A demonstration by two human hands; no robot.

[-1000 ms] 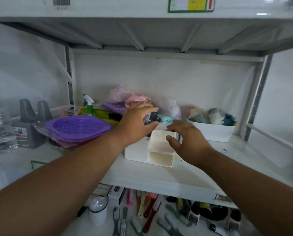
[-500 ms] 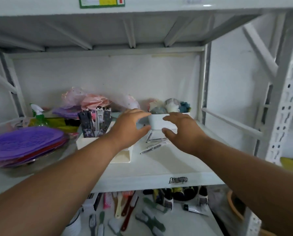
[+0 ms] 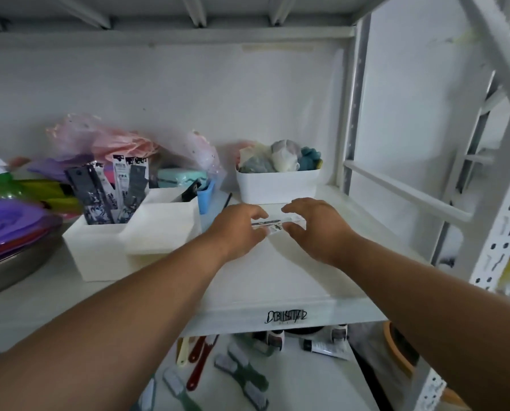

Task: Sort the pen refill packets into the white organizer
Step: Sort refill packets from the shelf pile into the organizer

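Several clear pen refill packets lie bunched on the white shelf, right of the white organizer. My left hand pinches their left end between fingers and thumb. My right hand grips their right end the same way. Several dark printed refill packets stand upright in the organizer's back left compartment. Its front compartments look bare from here.
A white bin of cloth bundles stands just behind my hands. A small blue tub sits behind the organizer. Purple baskets on a metal bowl fill the left. The rack's upright and rail bound the right. Brushes lie on the shelf below.
My view swung right from the organizer. Both hands left it, reached the loose packets lying on the shelf and closed round them from either end.
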